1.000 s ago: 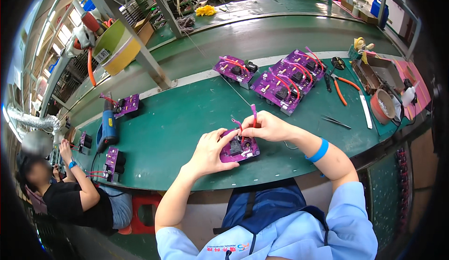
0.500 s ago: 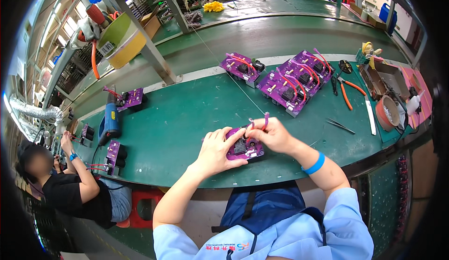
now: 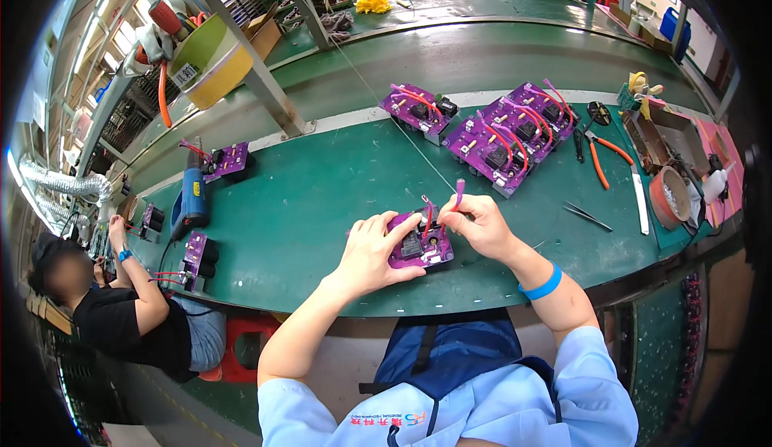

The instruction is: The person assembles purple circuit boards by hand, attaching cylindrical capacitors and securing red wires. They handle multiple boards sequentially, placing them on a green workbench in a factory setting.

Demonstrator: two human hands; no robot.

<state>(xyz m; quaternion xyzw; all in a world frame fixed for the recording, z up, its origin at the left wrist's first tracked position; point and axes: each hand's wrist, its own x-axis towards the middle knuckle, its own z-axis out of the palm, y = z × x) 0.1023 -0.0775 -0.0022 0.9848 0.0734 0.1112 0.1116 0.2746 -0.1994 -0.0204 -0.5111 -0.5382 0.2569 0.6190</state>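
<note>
A small purple circuit board (image 3: 435, 252) with black parts lies on the green bench near its front edge. My left hand (image 3: 366, 254) grips it from the left, fingers along the far side and thumb at the near edge. Pinched between the fingertips of my right hand (image 3: 482, 230) is a red wire (image 3: 459, 190), its purple-sleeved end pointing up above the fingers. A second red lead (image 3: 429, 218) stands up from the board between my hands. Where the pinched wire joins the board is partly hidden by my fingers.
Further purple boards (image 3: 515, 133) with red wires sit beyond my right hand. Tweezers (image 3: 589, 217), orange-handled pliers (image 3: 599, 166) and a white-bladed tool (image 3: 639, 204) lie to the right. At the left are a blue heat gun (image 3: 191, 198), more boards (image 3: 195, 262) and a seated co-worker (image 3: 121, 318).
My right hand has shifted slightly right, away from the second lead, which now shows more fully. The left hand stays on the board. The view has moved a little.
</note>
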